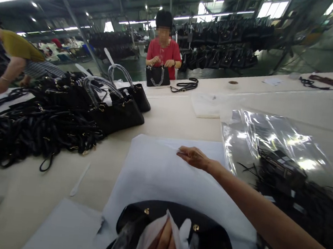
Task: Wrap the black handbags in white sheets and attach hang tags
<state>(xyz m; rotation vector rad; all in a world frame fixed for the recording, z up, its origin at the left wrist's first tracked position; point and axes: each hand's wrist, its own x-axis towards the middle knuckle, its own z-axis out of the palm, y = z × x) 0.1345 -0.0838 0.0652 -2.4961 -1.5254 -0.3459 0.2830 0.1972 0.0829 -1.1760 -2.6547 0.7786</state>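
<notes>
Reaching in from five o'clock in the head view, the right forearm runs up and leftward over a broad white sheet point(161, 175) spread on the surface point(107, 160). The right hand point(193, 157) is near the sheet's far edge, at twelve o'clock from the black handbag point(210, 242) — its wrist roughly level, its back mostly upward. That grip looks drawn together at the tips, seemingly pinching a thin bit of the sheet, though blur softens the detail.

The sheet should be feather-light and limp, easily creased or torn; a far corner or edge, taken between finger and thumb, looks the best hold.

The handbag sits at six o'clock, close to the wearer and over the sheet's near part. It looks soft-sided and moderately light; the rim would give a steadier hold than the handles, whose clear wrapping point(121, 244) may be slippery.

The left hand point(162, 243) is at the bag's near side, fingers extended side by side within a folded white paper point(147, 235) — whether this grip presses on anything, I cannot tell. Its thumb and wrist are hidden. Glossy clear film point(261, 128) lies toward three o'clock, more black bags point(116, 117) toward nine.
</notes>
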